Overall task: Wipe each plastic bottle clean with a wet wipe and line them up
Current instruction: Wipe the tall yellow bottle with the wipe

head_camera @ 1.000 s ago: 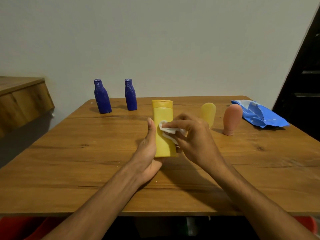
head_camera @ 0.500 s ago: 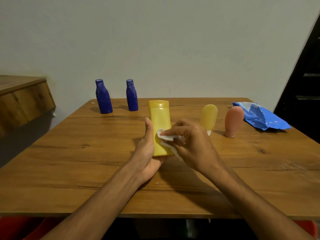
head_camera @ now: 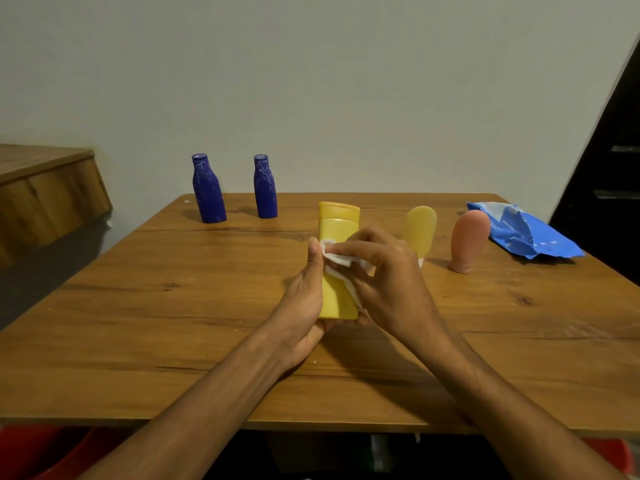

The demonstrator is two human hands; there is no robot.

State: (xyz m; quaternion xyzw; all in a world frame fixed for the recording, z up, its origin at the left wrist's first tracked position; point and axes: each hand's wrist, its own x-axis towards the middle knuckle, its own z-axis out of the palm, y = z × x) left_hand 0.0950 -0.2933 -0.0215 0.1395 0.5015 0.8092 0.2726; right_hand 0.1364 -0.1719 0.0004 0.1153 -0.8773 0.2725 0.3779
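Operator: Table (head_camera: 173, 306) first. The yellow bottle (head_camera: 337, 223) is over its middle, upright; I cannot tell whether its base touches the wood. The left hand (head_camera: 304, 306) grips its lower body, thumb up the left edge. The right hand (head_camera: 388, 282) pinches the wipe (head_camera: 341, 259) against the front.

Observer: How would you wipe it well?

Operator: I would hold firm with the left, stroke from cap to base, then turn it for the sides and back. Wet plastic may slip, I judge.

Observer: Counts?

Operator: One table. One pack (head_camera: 526, 233), far right. Five bottles: the yellow one in hand, two blue bottles (head_camera: 207, 190) (head_camera: 265, 187) standing back left, one pink bottle (head_camera: 469, 240), and one small yellow bottle (head_camera: 420, 226) just left of the pink. One wipe.
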